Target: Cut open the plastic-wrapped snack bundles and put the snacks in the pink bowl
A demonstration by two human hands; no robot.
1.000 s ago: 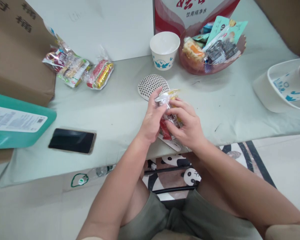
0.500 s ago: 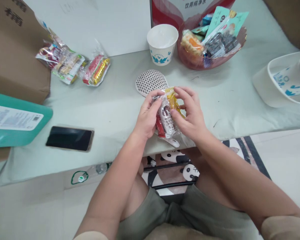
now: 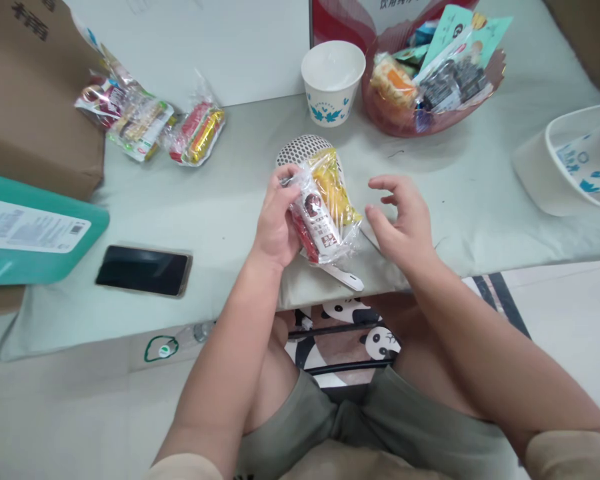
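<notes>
My left hand [image 3: 279, 217] grips the left side of a clear plastic snack bag [image 3: 321, 217]. Through the film I see a white packet with dark print, a yellow packet and a red packet. To the right of the bag, my right hand [image 3: 399, 217] hangs apart from it, fingers spread and holding nothing. Beneath the bag lies a white fly swatter [image 3: 304, 148]; its perforated head shows beyond the bag and its handle end pokes out at the near side.
Several snack packets [image 3: 140, 127] lie at the left, beside a cardboard box [image 3: 35, 100]. A phone [image 3: 144, 270] rests near the table's front edge. Behind the bag stand a paper cup [image 3: 333, 83] and a pink snack bowl [image 3: 430, 123]. A white bin [image 3: 540, 167] is at the right.
My right hand has let go of the bag and moved off to the right. My left hand has shifted slightly left with the bag, exposing more of the yellow packet.
</notes>
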